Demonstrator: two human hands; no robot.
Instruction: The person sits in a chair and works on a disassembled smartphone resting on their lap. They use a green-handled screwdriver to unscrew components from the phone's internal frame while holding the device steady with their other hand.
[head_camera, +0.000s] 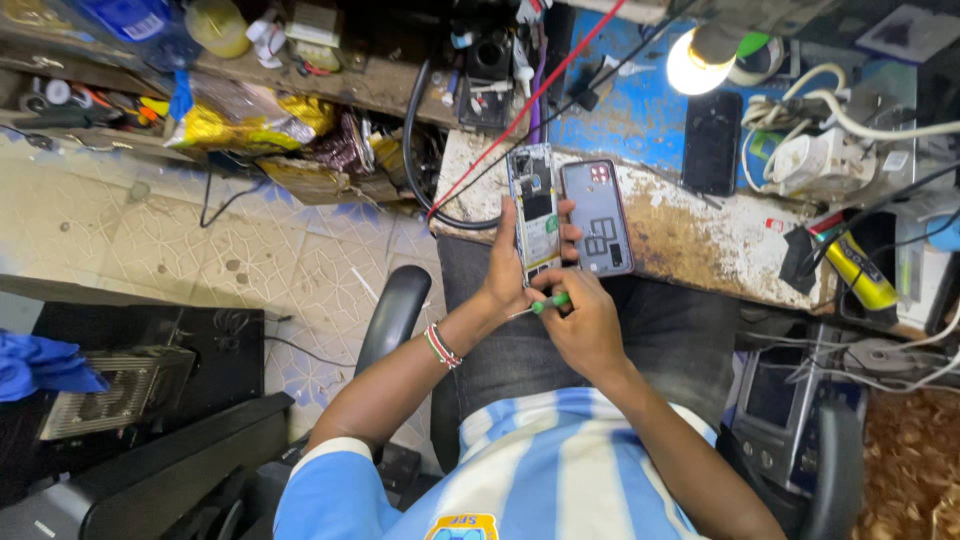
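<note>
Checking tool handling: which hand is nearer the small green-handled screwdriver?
Right. The right hand grips the green-handled screwdriver; the left hand is just above it, holding the opened phone.

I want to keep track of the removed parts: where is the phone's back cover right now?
In the head view, the back cover lies on the worn workbench edge, just right of the opened phone held in the left hand.
</note>
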